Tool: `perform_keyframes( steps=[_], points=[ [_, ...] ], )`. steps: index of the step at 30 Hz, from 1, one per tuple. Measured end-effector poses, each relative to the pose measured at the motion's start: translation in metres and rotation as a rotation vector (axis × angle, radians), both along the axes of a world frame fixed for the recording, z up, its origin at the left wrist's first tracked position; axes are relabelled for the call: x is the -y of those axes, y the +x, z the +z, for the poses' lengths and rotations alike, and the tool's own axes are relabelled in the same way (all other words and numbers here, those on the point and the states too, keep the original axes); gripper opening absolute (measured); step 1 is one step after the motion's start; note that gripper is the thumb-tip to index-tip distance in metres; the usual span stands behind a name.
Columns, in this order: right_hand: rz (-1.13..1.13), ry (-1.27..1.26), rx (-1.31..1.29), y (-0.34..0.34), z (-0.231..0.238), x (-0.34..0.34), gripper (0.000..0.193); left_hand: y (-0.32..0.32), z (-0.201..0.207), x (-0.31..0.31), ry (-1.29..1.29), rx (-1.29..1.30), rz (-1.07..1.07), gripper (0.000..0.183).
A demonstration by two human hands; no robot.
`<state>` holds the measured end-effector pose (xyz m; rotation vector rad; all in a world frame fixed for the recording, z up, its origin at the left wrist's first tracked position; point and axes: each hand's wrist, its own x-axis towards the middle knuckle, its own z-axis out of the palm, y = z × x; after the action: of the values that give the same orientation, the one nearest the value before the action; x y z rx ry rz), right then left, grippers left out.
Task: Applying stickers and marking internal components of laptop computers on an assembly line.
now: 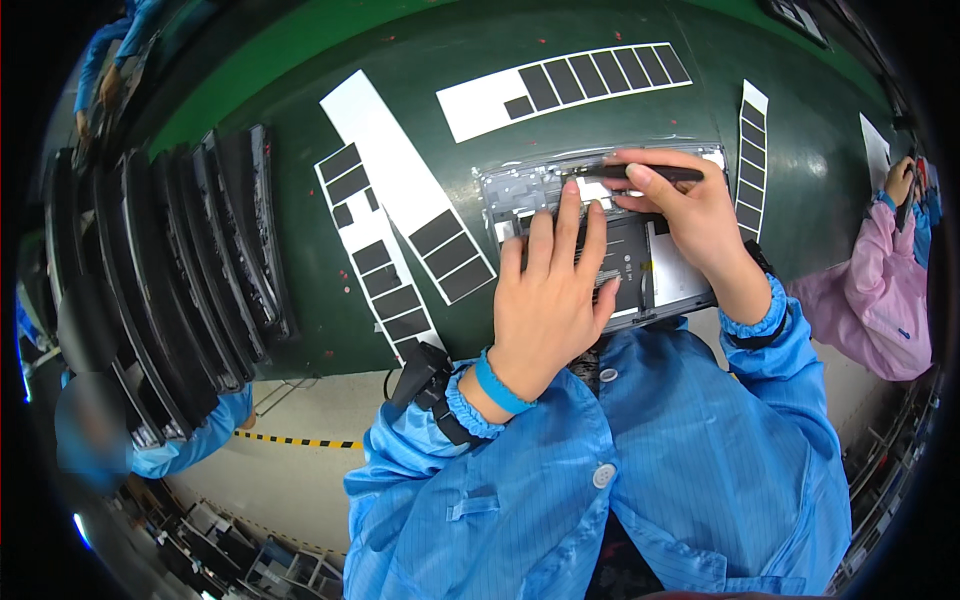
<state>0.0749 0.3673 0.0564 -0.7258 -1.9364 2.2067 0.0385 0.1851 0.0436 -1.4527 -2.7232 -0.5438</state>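
An opened laptop base (pixel 520 190) lies in front of me at the table's near edge, with silver frame parts, circuitry and a dark battery (pixel 628 262) inside. My left hand (pixel 555 290) rests over its left part, fingers stretched and spread, fingertips touching the inside. Over the base's upper right, my right hand (pixel 690 205) is closed around a slim black tool (pixel 665 173), shaped like a pen or tweezers. The tool lies nearly level and points left toward my left fingertips. Its tip is too small to make out.
Sheets with black stickers lie left (pixel 385 185), beyond (pixel 565 85) and right (pixel 752 160) of the base on the green table (pixel 440 110). Several dark laptop parts (pixel 175 270) stand in a row at far left. Co-workers sit nearby, one in a pink sleeve (pixel 865 290).
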Motion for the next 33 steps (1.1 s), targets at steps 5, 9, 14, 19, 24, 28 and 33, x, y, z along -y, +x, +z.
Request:
perform_keyframes(
  steps=[5, 9, 14, 19, 24, 28, 33],
  points=[
    [-0.063, -0.039, -0.129, 0.000, -0.005, -0.002, 0.028, -0.002, -0.001, 0.003, 0.070, 0.014, 0.025, 0.064],
    [-0.030, 0.224, -0.100, -0.007, 0.016, 0.014, 0.028, -0.010, 0.007, 0.050, 0.321, 0.098, 0.115, 0.046],
    [0.258, 0.162, -0.071, -0.038, 0.032, 0.086, 0.026, -0.031, -0.006, 0.129, 0.216, 0.001, 0.406, 0.034],
    [0.328, 0.288, -0.061, -0.084, 0.004, 0.135, 0.025, -0.045, -0.024, 0.143, 0.126, -0.034, 0.409, 0.053],
    [0.275, 0.627, -0.106, -0.095, -0.003, 0.147, 0.026, -0.046, -0.023, 0.142, 0.096, -0.046, 0.437, 0.060],
    [0.259, 0.663, -0.096, -0.095, -0.005, 0.148, 0.023, -0.047, -0.025, 0.142, 0.068, -0.069, 0.442, 0.062],
    [0.231, 0.665, -0.146, -0.091, -0.005, 0.153, 0.022, -0.048, -0.025, 0.142, 0.044, -0.091, 0.439, 0.062]
  ],
)
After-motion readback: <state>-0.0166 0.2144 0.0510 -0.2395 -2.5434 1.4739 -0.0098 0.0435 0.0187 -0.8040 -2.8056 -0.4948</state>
